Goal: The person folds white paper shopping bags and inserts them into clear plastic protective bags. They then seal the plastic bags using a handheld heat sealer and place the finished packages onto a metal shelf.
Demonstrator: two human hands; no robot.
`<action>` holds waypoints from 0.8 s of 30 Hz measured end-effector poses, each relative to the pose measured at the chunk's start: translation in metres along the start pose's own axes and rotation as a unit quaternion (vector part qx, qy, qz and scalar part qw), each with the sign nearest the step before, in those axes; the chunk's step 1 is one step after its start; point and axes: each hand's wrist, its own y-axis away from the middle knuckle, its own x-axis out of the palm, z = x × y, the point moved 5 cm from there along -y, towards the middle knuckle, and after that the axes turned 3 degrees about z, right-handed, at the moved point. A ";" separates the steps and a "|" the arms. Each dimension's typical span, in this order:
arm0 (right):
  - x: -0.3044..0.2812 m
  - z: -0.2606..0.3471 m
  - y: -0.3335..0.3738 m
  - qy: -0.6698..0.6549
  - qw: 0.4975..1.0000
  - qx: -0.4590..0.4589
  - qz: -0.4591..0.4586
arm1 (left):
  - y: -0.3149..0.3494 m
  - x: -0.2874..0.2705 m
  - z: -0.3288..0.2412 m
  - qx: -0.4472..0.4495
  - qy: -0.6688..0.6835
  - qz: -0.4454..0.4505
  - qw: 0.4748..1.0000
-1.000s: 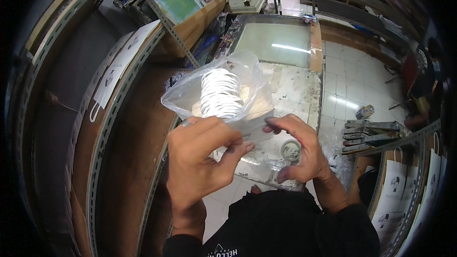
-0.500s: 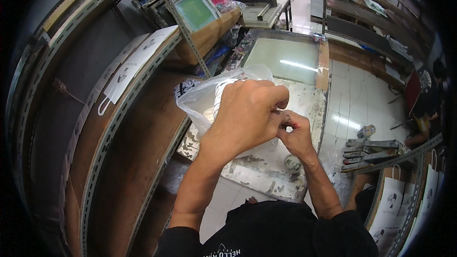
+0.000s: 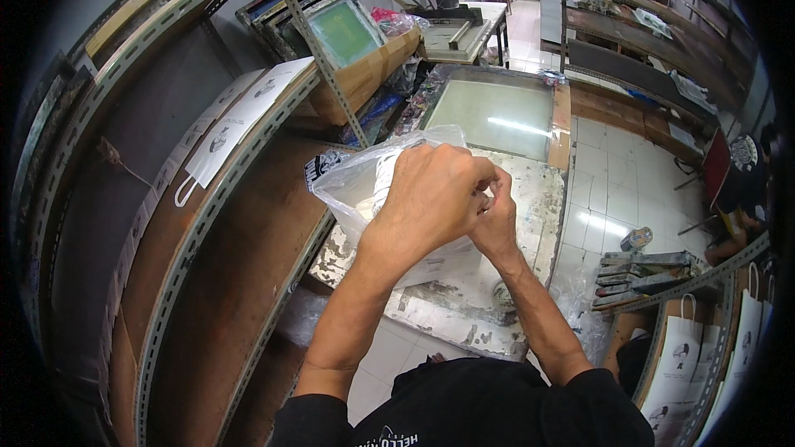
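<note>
Over a paint-stained white table (image 3: pixel 451 302), my left hand (image 3: pixel 435 190) is closed, its back toward me and its thumb side against the other hand. My right hand (image 3: pixel 497 219) is closed in a pinch right there, the fingertips of both touching. Whatever sits between the fingertips is too small and hidden to make out. Along the outer edge of my left hand shows a bundle of white cords (image 3: pixel 383 185), its lower part covered by the hand. A clear plastic bag (image 3: pixel 341 190) spreads around the cords and behind that hand; I cannot tell whether the hand grips it.
A framed screen (image 3: pixel 493 112) lies at the table's far end. Metal shelving (image 3: pixel 240 174) with white paper bags (image 3: pixel 236 128) stands close on the left. A round pale lump (image 3: pixel 503 296) sits beside my right forearm. Stacked frames (image 3: pixel 638 271) and a can (image 3: pixel 636 238) are on the right.
My right hand has moved up and inward, closer against my left fingertips, and the gap inside its pinch has closed. The view has shifted slightly.
</note>
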 end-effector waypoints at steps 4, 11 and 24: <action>-0.004 0.005 -0.008 0.235 0.972 -0.011 0.019 | 0.003 -0.003 0.002 -0.016 0.020 0.006 1.000; 0.001 -0.025 -0.022 -0.019 0.979 0.038 0.197 | -0.006 -0.005 0.012 -0.031 0.013 -0.037 0.999; -0.001 -0.048 0.009 -0.076 0.973 0.047 0.212 | -0.030 0.005 0.015 -0.001 -0.007 -0.073 0.997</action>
